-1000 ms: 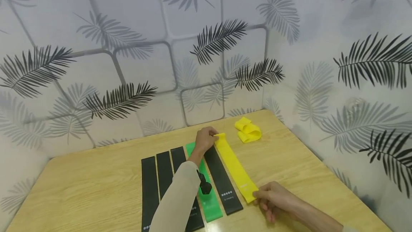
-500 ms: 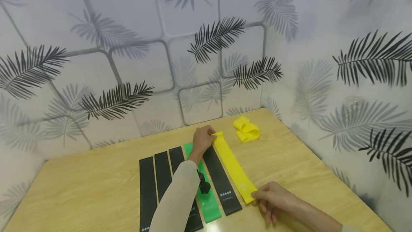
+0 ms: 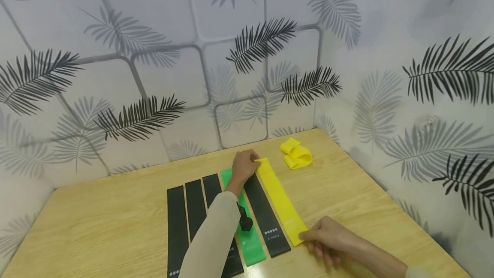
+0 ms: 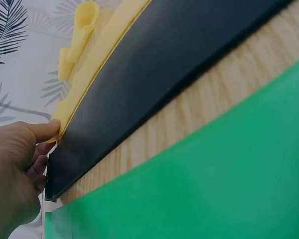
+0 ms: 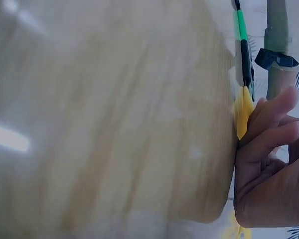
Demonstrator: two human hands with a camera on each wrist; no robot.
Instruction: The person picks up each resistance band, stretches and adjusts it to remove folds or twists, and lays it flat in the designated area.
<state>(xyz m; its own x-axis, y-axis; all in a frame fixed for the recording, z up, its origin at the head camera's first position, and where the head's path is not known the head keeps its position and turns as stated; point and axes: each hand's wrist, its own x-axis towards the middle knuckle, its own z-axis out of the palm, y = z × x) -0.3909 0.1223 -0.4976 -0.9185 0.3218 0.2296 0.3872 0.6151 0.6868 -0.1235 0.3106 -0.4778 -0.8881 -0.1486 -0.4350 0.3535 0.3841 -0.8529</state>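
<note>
A yellow resistance band [image 3: 278, 196] lies stretched flat at the right end of a row of bands. At its far end my left hand [image 3: 244, 167] pinches the edge between thumb and fingers; the left wrist view shows this hand [image 4: 20, 164] on the band's tip. My right hand [image 3: 332, 239] pinches the near right corner. Just left of the yellow band lies a black band [image 3: 266, 218] with white dots and lettering. Beside that one is a green band [image 3: 251, 248], partly hidden under my left forearm. In the right wrist view, my right hand [image 5: 269, 159] hides much of the yellow end.
Several more black bands, one of them the leftmost band [image 3: 177, 222], lie side by side on the wooden table [image 3: 96, 226]. A second yellow band [image 3: 297, 154] sits loosely folded at the back right. Patterned walls [image 3: 173, 72] stand behind and to the right.
My right hand has shifted slightly left with the near end of the yellow band, bringing it closer to the neighbouring black band. My left hand keeps its pinch at the far end.
</note>
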